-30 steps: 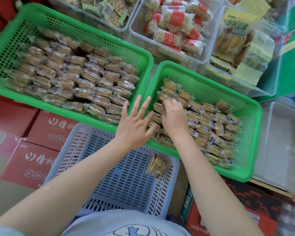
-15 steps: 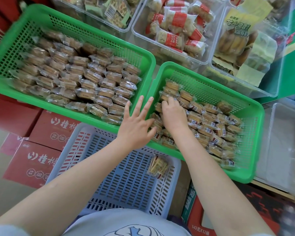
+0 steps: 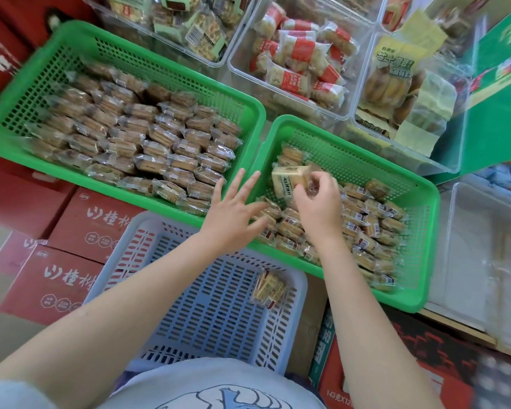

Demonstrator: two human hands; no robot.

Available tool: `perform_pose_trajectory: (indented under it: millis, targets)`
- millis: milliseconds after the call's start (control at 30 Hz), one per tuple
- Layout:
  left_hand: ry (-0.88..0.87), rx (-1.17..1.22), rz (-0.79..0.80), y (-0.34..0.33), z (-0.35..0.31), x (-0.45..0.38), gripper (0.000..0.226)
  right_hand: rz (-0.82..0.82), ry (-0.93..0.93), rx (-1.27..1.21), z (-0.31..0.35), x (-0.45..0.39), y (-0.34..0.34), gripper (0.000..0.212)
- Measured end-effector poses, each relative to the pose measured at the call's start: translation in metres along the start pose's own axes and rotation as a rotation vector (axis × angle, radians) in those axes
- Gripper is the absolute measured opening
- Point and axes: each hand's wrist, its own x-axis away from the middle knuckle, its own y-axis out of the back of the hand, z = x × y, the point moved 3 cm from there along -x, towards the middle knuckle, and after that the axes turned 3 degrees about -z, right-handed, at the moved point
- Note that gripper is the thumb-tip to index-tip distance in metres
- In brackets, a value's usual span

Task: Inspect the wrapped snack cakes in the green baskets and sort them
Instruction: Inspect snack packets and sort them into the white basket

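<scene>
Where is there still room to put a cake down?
The blue basket is mostly bare, with only one wrapped cake near its right wall. The right green basket has bare floor along its far wall. The left green basket is packed, apart from its far left end.

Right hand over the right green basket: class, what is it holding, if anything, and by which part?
The right hand pinches one wrapped snack cake by its right end, lifted above the pile. The left hand holds nothing.

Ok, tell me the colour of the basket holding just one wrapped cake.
Pale blue-grey basket, nearest the person; head view shows it.
</scene>
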Motion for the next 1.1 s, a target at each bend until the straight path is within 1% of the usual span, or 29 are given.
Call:
perform_pose_trajectory:
  millis: [33,67,133,167,200,233,300,367,400,467,533,600,667,733,867,933,1033,1100]
  targets:
    - [-0.002,0.056,-0.028,0.003,-0.001,0.004,0.045,-0.016,-0.061,-0.107,-0.002,0.008,0.008,0.021]
    - [-0.007,0.151,-0.091,0.007,-0.002,0.009,0.043,-0.013,-0.132,-0.228,-0.004,0.016,0.015,0.019]
    - [0.008,0.427,-0.285,0.019,-0.01,0.025,0.041,0.029,-0.279,-0.468,-0.007,0.037,0.022,0.013]
    - [0.051,0.585,-0.349,0.026,-0.015,0.033,0.042,0.06,-0.333,-0.578,-0.009,0.047,0.024,0.014]
    - [0.121,0.763,-0.355,0.032,-0.02,0.039,0.041,0.093,-0.379,-0.681,-0.008,0.058,0.024,0.015]
    - [0.208,0.965,-0.303,0.036,-0.027,0.045,0.038,0.119,-0.406,-0.741,-0.009,0.067,0.025,0.015]
    - [0.363,1.354,-0.147,0.039,-0.039,0.056,0.032,0.164,-0.399,-0.777,-0.01,0.084,0.027,0.014]
    - [0.425,1.557,-0.078,0.04,-0.041,0.066,0.03,0.201,-0.365,-0.787,-0.01,0.096,0.032,0.007]
    - [0.424,1.624,-0.055,0.041,-0.041,0.072,0.035,0.209,-0.354,-0.801,-0.008,0.102,0.036,0.001]
    - [0.409,1.711,-0.013,0.044,-0.042,0.084,0.047,0.185,-0.332,-0.798,-0.007,0.11,0.042,0.013]
    - [0.402,1.778,0.022,0.046,-0.045,0.095,0.051,0.151,-0.297,-0.762,-0.006,0.118,0.047,0.018]
    - [0.394,1.857,0.045,0.046,-0.05,0.106,0.046,0.121,-0.245,-0.722,-0.005,0.126,0.052,0.019]
    - [0.385,1.885,0.041,0.043,-0.053,0.118,0.041,0.072,-0.189,-0.653,-0.001,0.135,0.057,0.019]
    - [0.376,1.856,0.007,0.043,-0.055,0.128,0.04,0.035,-0.148,-0.609,0.005,0.145,0.063,0.018]
    - [0.339,1.793,-0.047,0.045,-0.057,0.146,0.039,0.017,-0.081,-0.546,0.009,0.164,0.069,0.016]
    - [0.331,1.794,-0.012,0.047,-0.06,0.153,0.033,-0.03,-0.036,-0.491,0.01,0.171,0.073,0.017]
    - [0.285,1.809,0.098,0.047,-0.064,0.162,0.022,-0.125,0.015,-0.378,0.014,0.18,0.08,0.02]
    - [0.248,1.82,0.121,0.048,-0.065,0.168,0.019,-0.165,0.053,-0.321,0.016,0.184,0.085,0.02]
